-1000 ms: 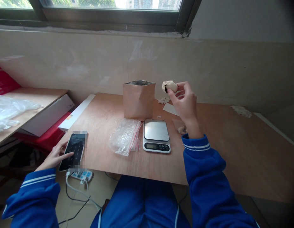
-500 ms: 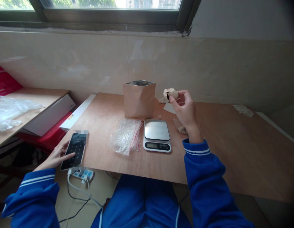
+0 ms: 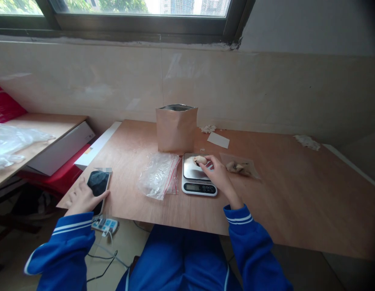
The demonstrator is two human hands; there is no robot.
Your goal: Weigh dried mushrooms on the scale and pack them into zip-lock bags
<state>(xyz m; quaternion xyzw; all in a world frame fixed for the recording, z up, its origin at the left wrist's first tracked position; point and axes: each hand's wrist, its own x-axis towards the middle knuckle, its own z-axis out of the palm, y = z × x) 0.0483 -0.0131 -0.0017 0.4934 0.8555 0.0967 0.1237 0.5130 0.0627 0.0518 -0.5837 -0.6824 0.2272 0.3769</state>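
Between the thumb and fingers of my right hand [image 3: 220,176] is a small cream-coloured rounded lump [image 3: 201,160] with a dark patch. The lump is at the steel plate of a white kitchen scale [image 3: 187,190]; whether it rests there is unclear. My left hand [image 3: 86,199], fingers spread, lies across a phone [image 3: 98,182] at the table's left front corner. Its thumb reaches the phone's right edge. Left of the scale lie clear zip bags [image 3: 158,176]. An open brown pouch [image 3: 177,131] stands upright behind. To the right is a clear bag [image 3: 250,167] with pale pieces inside.
A white card [image 3: 218,140] and crumpled pale scraps [image 3: 208,129] lie near the wall. More scraps [image 3: 307,142] sit at the far right. Below the table's front edge are a power strip [image 3: 106,226] and cables. Another table [image 3: 54,119] with plastic bags stands left.
My right hand has come down and left, bringing the lump from mid-air to the scale plate. My left hand has shifted right over the phone, its thumb moving from the screen to the edge.
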